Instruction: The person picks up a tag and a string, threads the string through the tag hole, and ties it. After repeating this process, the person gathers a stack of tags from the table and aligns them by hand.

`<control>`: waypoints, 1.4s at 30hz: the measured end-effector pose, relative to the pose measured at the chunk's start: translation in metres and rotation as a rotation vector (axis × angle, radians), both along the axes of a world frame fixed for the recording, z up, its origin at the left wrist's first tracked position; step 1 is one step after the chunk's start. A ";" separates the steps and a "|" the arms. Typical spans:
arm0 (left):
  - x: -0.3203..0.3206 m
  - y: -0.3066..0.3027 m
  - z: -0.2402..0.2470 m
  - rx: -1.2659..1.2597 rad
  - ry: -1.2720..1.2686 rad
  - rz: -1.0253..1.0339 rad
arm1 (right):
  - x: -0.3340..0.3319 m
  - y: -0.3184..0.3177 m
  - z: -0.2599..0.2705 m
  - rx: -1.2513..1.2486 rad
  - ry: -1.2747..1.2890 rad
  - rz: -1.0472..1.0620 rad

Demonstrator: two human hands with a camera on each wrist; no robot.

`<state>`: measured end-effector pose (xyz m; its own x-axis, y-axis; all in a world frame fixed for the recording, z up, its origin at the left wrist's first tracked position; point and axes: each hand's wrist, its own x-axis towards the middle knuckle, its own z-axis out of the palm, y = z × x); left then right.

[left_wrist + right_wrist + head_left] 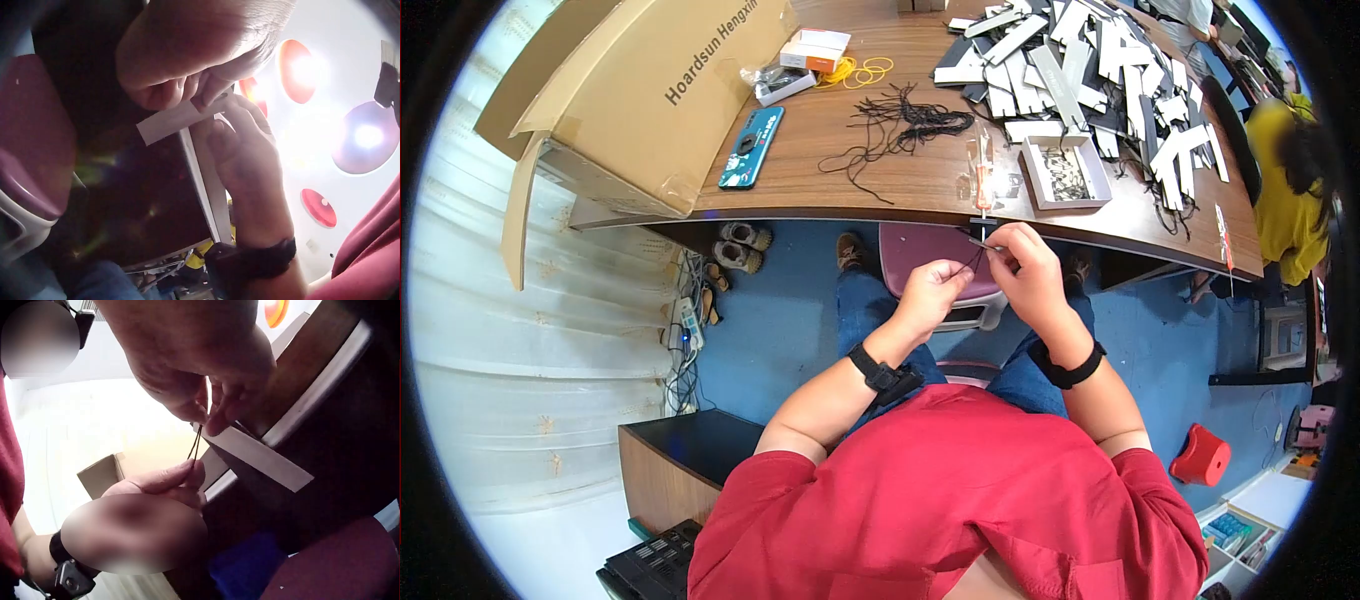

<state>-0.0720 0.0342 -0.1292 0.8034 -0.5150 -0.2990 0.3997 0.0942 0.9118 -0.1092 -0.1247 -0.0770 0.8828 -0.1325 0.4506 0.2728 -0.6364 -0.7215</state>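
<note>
My left hand [930, 292] pinches a thin black cord [196, 445] between thumb and fingers, in front of the table edge. The doubled cord runs taut up to the fingertips of my right hand [1030, 268]. Those fingertips pinch the end of a narrow white tag [265, 459], which sticks out past them in the right wrist view. In the left wrist view the same tag shows below the left hand's fingers, with the right hand beside it. The join between cord and tag is hidden by the fingers.
On the wooden table [800, 195] lie a heap of black and white tags [1060, 85], loose black cords [920, 120] and a white box [1105, 180] of small pieces. An orange-handled tool [983, 185] points toward the hands. A cardboard box [650, 100] stands left; a pink stool [905, 255] is below.
</note>
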 end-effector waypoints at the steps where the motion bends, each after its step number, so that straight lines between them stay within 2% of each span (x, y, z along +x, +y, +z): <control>1: 0.000 -0.001 -0.002 -0.003 -0.030 0.006 | 0.000 -0.002 0.004 -0.071 -0.013 0.014; 5: 0.001 0.002 -0.011 -0.021 -0.126 -0.001 | 0.000 -0.005 0.007 -0.152 -0.060 0.144; 6: 0.001 0.001 -0.017 -0.042 -0.177 0.015 | -0.002 -0.002 0.006 0.033 0.102 0.180; 7: -0.001 -0.001 -0.020 -0.064 -0.225 0.029 | -0.005 0.001 0.002 0.136 0.178 0.129; 8: 0.000 0.003 -0.023 -0.064 -0.231 -0.008 | -0.006 0.004 -0.002 0.142 0.169 0.114; 11: -0.006 0.002 -0.019 -0.131 -0.254 0.043 | -0.014 0.007 -0.006 0.036 0.130 0.153; 13: -0.010 0.013 -0.007 -0.077 -0.130 -0.008 | -0.021 0.006 -0.005 -0.007 0.176 0.174; 16: -0.011 0.019 -0.007 -0.068 -0.038 -0.047 | -0.013 0.002 -0.025 0.226 0.220 0.081; 17: -0.010 0.020 -0.007 -0.070 -0.035 -0.071 | -0.009 0.004 -0.027 0.545 0.354 0.079; 19: -0.009 0.021 -0.005 -0.075 -0.033 -0.119 | -0.003 0.006 -0.022 0.753 0.416 0.078; 25: -0.011 0.028 0.005 -0.081 0.065 -0.115 | -0.002 0.008 -0.021 0.980 0.413 -0.005; 26: -0.009 0.031 0.007 -0.085 0.080 -0.126 | -0.002 0.010 -0.023 0.940 0.339 -0.042; 29: -0.004 0.043 0.014 -0.074 0.108 -0.150 | -0.004 0.002 -0.022 1.248 0.277 0.045; 30: -0.002 0.046 0.018 -0.056 0.104 -0.148 | -0.003 -0.001 -0.019 1.457 0.303 0.133; 33: 0.004 0.053 0.029 -0.039 0.076 -0.157 | -0.004 -0.018 -0.012 1.980 0.624 0.393; 37: 0.005 0.053 0.034 -0.015 0.010 -0.130 | -0.006 -0.022 -0.019 2.109 0.686 0.418; 42: 0.003 0.051 0.031 0.089 -0.093 -0.095 | -0.012 -0.021 -0.025 2.170 0.615 0.480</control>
